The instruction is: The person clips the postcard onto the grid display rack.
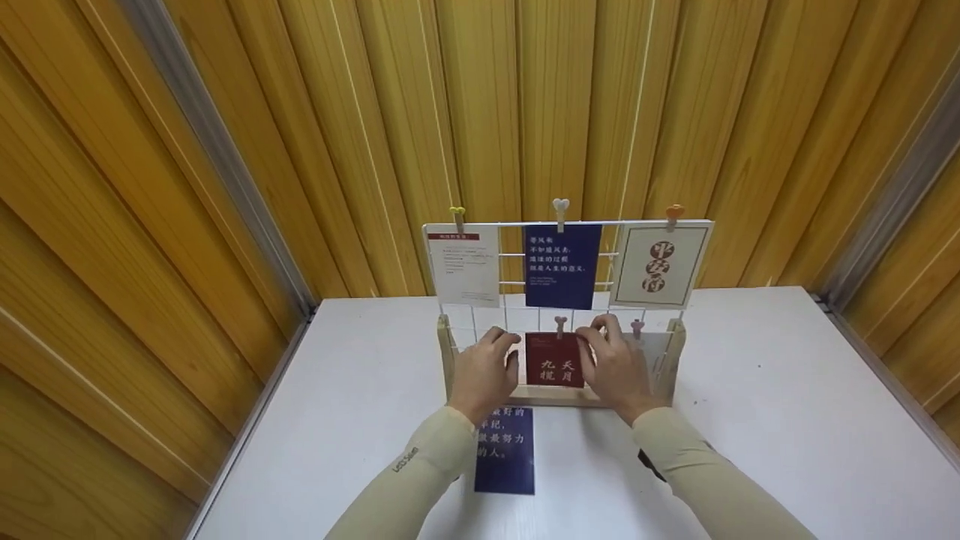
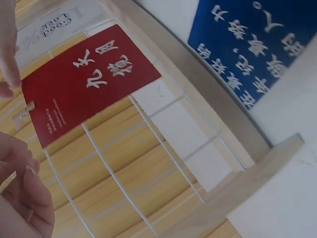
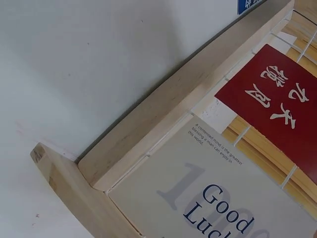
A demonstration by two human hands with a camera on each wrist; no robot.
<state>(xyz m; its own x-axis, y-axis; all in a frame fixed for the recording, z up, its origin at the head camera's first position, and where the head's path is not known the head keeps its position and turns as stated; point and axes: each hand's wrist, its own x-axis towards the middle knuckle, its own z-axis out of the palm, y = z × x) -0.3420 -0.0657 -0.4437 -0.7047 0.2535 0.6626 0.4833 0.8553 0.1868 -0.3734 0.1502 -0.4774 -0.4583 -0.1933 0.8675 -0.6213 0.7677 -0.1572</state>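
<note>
A red card (image 1: 554,360) with pale characters hangs from the wire grid rack (image 2: 116,176), held at its top edge by a small clip (image 1: 560,325). My right hand (image 1: 616,367) is at the card's upper right corner, its fingertips right at the edge. To the card's left is my left hand (image 1: 482,375), thumb and index finger bent loosely with nothing between them. The left wrist view catches part of the left hand (image 2: 22,191) just off the clip. Neither hand appears in the right wrist view.
Along the rack's top hang a white card (image 1: 465,270), a blue card (image 1: 562,270) and a cream card (image 1: 660,266), each clipped. A "Good Luck" card (image 3: 198,183) hangs lower right. Another blue card (image 1: 504,472) lies on the white table (image 1: 360,375) before the wooden base (image 3: 163,109).
</note>
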